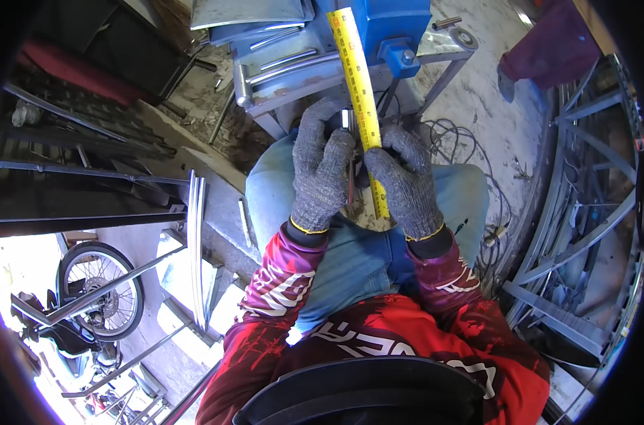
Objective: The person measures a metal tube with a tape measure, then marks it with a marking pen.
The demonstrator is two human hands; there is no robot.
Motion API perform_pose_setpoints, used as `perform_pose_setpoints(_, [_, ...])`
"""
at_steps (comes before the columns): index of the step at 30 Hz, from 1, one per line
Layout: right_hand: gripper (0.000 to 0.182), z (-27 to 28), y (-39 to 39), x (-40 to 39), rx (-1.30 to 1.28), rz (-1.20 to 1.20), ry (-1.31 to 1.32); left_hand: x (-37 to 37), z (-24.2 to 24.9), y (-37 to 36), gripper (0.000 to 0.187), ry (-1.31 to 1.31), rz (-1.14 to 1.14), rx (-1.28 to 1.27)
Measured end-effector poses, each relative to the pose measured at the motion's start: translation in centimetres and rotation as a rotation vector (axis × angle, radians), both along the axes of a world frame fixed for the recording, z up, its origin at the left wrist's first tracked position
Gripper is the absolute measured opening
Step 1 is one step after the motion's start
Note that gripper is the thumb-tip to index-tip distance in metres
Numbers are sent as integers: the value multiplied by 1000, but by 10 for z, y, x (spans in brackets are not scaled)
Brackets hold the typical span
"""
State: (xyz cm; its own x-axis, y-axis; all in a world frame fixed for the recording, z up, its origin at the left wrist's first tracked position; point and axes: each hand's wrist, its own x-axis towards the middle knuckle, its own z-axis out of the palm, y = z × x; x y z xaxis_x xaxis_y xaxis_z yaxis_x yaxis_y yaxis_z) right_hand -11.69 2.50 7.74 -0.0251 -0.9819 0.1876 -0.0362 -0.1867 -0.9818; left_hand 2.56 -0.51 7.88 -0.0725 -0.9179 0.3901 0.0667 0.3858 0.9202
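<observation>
The yellow tape measure blade (361, 92) is drawn out lengthwise between my hands, running from my lap up past the bench edge. My right hand (407, 177), in a grey knit glove, is closed with its thumb and fingers on the blade. My left hand (320, 163), gloved the same way, is curled closed around a short shiny metal piece (346, 119), just left of the blade. Only the bright end of that piece shows, so its full shape is hidden. The tape's case cannot be made out.
A metal bench in front of my knees carries a hammer (245, 88), metal rods (286, 60), sheet pieces (247, 13) and a blue machine (392, 32). Cables (467, 152) lie on the floor at right, beside a metal frame (570, 276). Long bars (196, 248) and a motorcycle wheel (101, 290) are at left.
</observation>
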Motion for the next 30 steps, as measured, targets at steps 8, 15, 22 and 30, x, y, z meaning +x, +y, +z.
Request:
perform_pose_setpoints(8, [13, 5, -9, 14, -10, -129, -129, 1, -12, -5, 42, -170, 169, -135])
perform_pose_setpoints(15, [10, 2, -10, 12, -90, -84, 21, 0, -9, -4, 41, -76, 116, 7])
perform_pose_setpoints(22, [13, 0, -9, 13, 4, -42, -211, -9, -4, 5, 45, 238, 67, 189])
perform_pose_setpoints(30, [13, 0, -13, 15, -115, -96, -26, -14, -8, 5, 44, 166, 92, 111])
